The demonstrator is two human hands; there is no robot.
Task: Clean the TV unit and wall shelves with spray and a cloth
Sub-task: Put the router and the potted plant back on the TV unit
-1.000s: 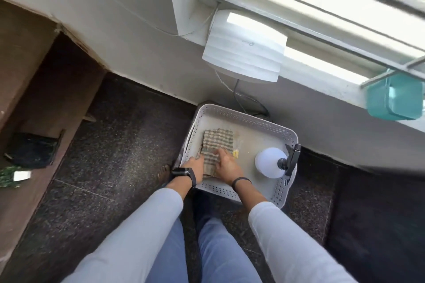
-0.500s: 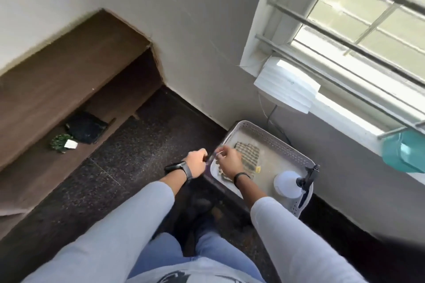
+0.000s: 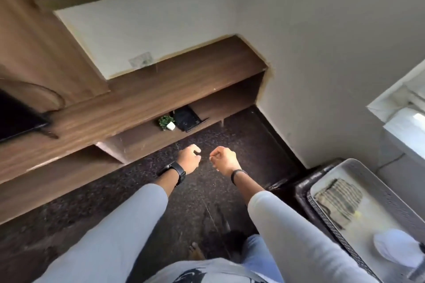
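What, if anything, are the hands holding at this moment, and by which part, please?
Nothing: the left hand and right hand are curled but empty. The cloth and spray bottle lie in the basket.

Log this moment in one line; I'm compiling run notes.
left hand curled, empty | right hand curled, empty | cloth in basket | spray bottle beside it
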